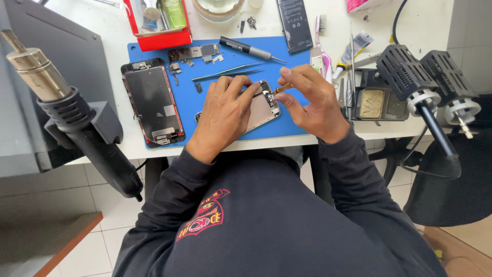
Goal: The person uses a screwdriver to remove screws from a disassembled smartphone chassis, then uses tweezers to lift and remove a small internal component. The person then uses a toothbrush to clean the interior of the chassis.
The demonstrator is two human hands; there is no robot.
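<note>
An opened phone body (260, 110) lies on a blue work mat (184, 100). My left hand (224, 114) rests on it, fingers pressing its upper edge and holding it down. My right hand (311, 97) pinches a small yellowish tool (281, 88), its tip at the phone's top corner. The phone's lower part is hidden under my left hand.
A detached phone screen (152, 103), a circuit board (195, 52), tweezers (228, 71) and a black screwdriver (246, 48) lie on the mat. A red tray (161, 36), a battery (294, 23), a hot air gun (66, 110) at left, soldering stands (410, 77) at right.
</note>
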